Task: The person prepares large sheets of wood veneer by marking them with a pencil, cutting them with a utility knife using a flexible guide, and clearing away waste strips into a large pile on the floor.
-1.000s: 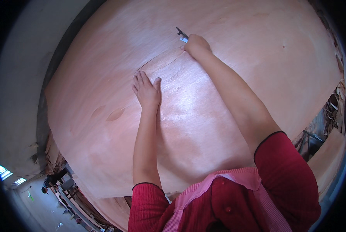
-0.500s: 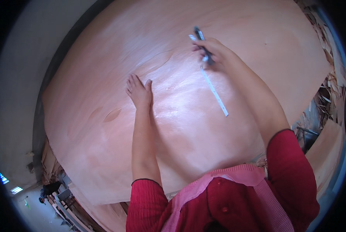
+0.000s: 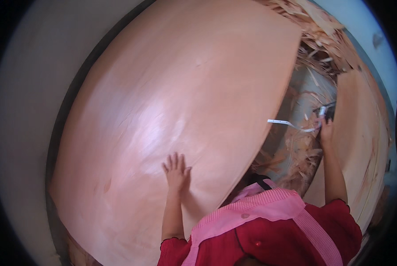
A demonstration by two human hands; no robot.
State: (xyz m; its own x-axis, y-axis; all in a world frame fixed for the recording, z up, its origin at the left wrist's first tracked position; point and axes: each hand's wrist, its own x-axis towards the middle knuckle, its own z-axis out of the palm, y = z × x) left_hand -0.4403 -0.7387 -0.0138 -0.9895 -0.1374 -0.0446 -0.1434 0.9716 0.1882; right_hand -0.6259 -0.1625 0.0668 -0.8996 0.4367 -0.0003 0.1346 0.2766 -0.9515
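Wood sheet [image 3: 198,88]: spread wide across left and middle
Second sheet [image 3: 361,124]: at right, past a gap
Wood scraps [image 3: 300,142]: strewn through the gap, heaped far right
Left hand [image 3: 176,172]: laid on wood sheet's near part, fingers spread
Right hand [image 3: 326,129]: beside second sheet, gripping white tape
White tape [image 3: 285,122]: trailing left, end at wood sheet's right edge

The person wears a deep red top [image 3: 269,237] with short sleeves [image 3: 345,224] edged in thin dark trim, and a round red button [image 3: 258,243] on it. Over it sits a pink apron [image 3: 227,219], finely checked along its border and strap [image 3: 321,237]. The left hand [image 3: 176,173] and right hand [image 3: 326,131] are bare.
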